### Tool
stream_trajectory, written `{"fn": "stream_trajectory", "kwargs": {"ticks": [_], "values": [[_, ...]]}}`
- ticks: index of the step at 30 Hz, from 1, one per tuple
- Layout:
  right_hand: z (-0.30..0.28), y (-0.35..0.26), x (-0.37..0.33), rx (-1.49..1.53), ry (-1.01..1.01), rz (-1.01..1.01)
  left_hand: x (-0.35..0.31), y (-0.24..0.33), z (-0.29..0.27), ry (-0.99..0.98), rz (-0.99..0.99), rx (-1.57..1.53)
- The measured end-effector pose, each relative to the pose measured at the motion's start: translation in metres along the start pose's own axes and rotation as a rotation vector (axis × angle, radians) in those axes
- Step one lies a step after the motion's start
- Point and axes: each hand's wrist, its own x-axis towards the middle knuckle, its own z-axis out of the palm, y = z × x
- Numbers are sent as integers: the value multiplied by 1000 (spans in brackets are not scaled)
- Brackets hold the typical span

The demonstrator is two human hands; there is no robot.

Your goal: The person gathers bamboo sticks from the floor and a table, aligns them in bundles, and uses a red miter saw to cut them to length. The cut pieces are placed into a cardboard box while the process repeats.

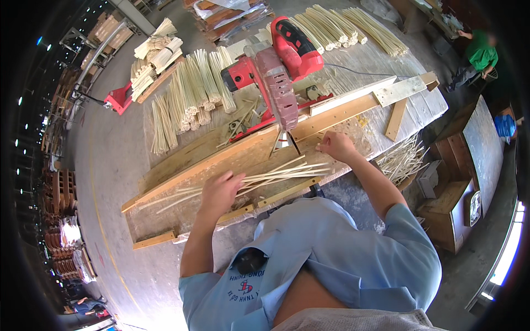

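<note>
A loose spread of thin pale wooden sticks (281, 172) lies across the near side of the workbench (364, 135). My left hand (221, 194) is closed over the sticks near their middle, and their ends stick out to both sides. To the right, my right hand (338, 146) hovers over the bench with curled fingers pressed together; anything between them is too small to make out. Just beyond the hands stands a red mitre saw (279, 83) with a black grip, its lower part close to a long wooden fence (221, 161).
Bundles of pale sticks (193, 85) lie on the bench behind the saw, with more bundles (331, 27) at the back right. Cut sticks (402, 160) are heaped beside the bench. A red pallet jack (117, 99) stands at left. A person in green (481, 55) is at far right.
</note>
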Motion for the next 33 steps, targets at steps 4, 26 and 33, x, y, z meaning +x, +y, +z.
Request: {"fn": "stream_trajectory", "kwargs": {"ticks": [4,26,33], "values": [[18,9,14,-106,45,3,-18,-29,14,86,-65,-85],[-84,135,-130,438,832,394,16,-69,58,-4,7,-237],[-100,105,-91,459,876,-69,7,-54,10,-138,-51,-295]]}}
